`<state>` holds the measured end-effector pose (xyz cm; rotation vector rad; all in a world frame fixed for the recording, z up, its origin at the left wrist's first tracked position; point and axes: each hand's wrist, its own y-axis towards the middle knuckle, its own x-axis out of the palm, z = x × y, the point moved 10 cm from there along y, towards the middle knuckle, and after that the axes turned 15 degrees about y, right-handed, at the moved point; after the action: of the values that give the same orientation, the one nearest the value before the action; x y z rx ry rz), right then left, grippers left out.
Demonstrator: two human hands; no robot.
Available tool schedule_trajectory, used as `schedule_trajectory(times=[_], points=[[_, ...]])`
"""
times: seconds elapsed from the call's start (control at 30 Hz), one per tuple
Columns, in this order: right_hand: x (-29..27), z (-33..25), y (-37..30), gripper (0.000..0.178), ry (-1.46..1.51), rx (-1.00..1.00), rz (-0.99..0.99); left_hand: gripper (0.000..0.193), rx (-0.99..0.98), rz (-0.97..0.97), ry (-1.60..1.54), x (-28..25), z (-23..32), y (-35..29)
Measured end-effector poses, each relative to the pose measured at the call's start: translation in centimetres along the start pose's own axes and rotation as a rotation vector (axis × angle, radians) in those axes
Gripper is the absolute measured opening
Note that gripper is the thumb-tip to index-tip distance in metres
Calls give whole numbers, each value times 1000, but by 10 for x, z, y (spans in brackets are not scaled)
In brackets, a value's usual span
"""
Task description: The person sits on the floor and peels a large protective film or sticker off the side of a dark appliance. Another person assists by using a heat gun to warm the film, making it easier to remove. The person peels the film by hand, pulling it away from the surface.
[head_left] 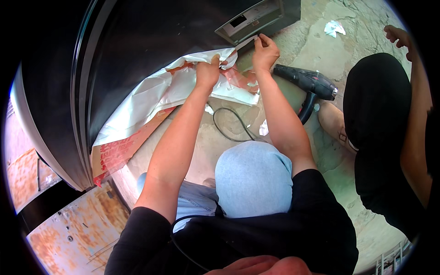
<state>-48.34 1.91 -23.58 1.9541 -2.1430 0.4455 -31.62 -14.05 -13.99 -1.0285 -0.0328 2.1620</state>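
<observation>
A large black glossy appliance panel (151, 36) stands in front of me. Along its lower edge hangs a crumpled white sheet (137, 110), partly loose, with reddish patches near my hands. My left hand (208, 73) is closed on the sheet's upper edge, thumb on top. Farther right, my right hand (266, 52) is raised to the panel's bottom edge, just below a grey vented control panel (252, 23). Its thumb and forefinger pinch the end of a thin pale strip that runs toward the sheet. Whether strip and sheet are one piece, I cannot tell.
A black hair dryer (307, 82) lies on the stone floor beside my right forearm. A dark cable (231, 110) loops between my arms. Another person's bent knee (378, 96) and hand (398, 36) are at the right. Rust-stained metal (78, 224) lies lower left; white scraps (334, 28) dot the floor.
</observation>
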Motion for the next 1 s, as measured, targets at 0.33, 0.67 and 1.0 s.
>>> schedule_trajectory(times=[0.33,0.67,1.0], points=[[5,-13,-4,11,-152,-109,26,30,-10,-12,17,1,1,-2],[15,-20,7,11,-338,-208,-34,30,-8,10,-38,1,-1,1],[4,-15,-1,13,-100,-188,-35,32,-48,-8,-2,1,2,-2]])
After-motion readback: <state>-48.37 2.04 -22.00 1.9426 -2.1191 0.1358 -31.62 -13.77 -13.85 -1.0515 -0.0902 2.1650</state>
